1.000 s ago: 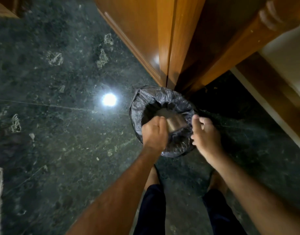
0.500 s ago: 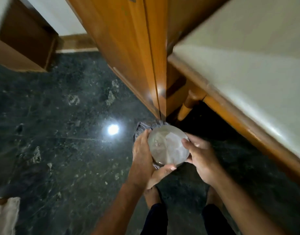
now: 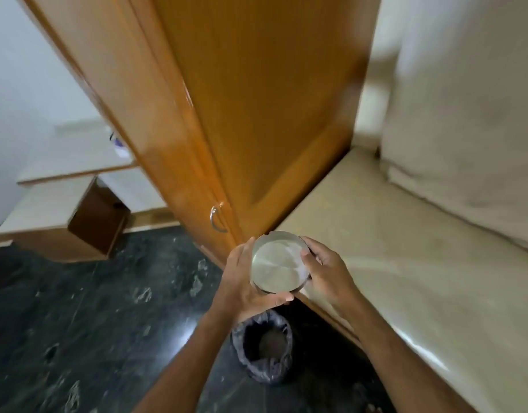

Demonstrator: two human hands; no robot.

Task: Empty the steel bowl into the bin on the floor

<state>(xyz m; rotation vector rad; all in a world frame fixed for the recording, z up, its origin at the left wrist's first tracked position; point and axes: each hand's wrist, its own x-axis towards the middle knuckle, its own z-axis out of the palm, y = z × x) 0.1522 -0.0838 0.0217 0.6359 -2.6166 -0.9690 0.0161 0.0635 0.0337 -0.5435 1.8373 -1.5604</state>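
The round steel bowl is held upright between both hands at about waist height, its shiny inside facing me and looking bare. My left hand cups its left side and underside. My right hand grips its right rim. Below the bowl, on the dark floor, stands the small bin lined with a dark plastic bag, with something brownish inside.
A tall wooden wardrobe with a metal handle stands straight ahead. A beige cushioned seat with a wooden edge runs along the right. A low wooden shelf unit stands at the left. The floor is dark polished stone.
The bowl was tipped into the bin a second ago. Both hands have since lifted it upright and well above the bin, and my view has tilted upward.
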